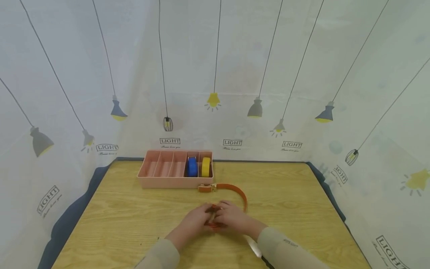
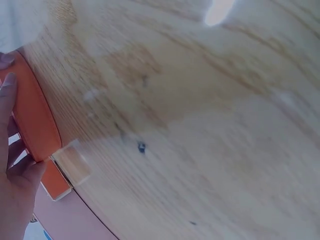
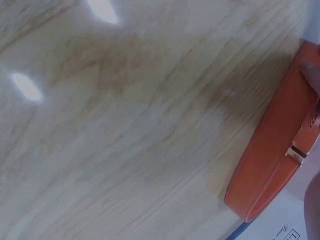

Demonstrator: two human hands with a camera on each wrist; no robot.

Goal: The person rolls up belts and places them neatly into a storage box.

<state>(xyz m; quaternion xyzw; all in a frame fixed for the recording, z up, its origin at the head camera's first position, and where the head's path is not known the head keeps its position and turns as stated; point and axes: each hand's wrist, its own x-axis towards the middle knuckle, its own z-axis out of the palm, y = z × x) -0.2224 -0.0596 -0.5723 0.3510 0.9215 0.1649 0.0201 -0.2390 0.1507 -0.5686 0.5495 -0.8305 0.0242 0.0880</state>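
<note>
An orange belt (image 1: 242, 197) is partly rolled into a coil, held between both hands over the front middle of the table. Its free length curves back and right to a metal buckle (image 1: 214, 187) lying close to the front of the pink tray. My left hand (image 1: 196, 219) grips the coil's left side; in the left wrist view its thumb and fingers curl around the orange roll (image 2: 36, 110). On the coil's right, my right hand (image 1: 235, 218) holds it with bent fingers that hide part of the roll. The right wrist view shows a belt loop (image 3: 272, 145) under a fingertip (image 3: 311, 75).
At the table's back, the pink divided tray (image 1: 174, 183) holds a blue tape-roll-like item (image 1: 192, 167) and a yellow one (image 1: 206, 167) in its two right compartments. The wooden table (image 1: 285, 194) meets a lamp-printed curtain (image 1: 235, 123) on three sides.
</note>
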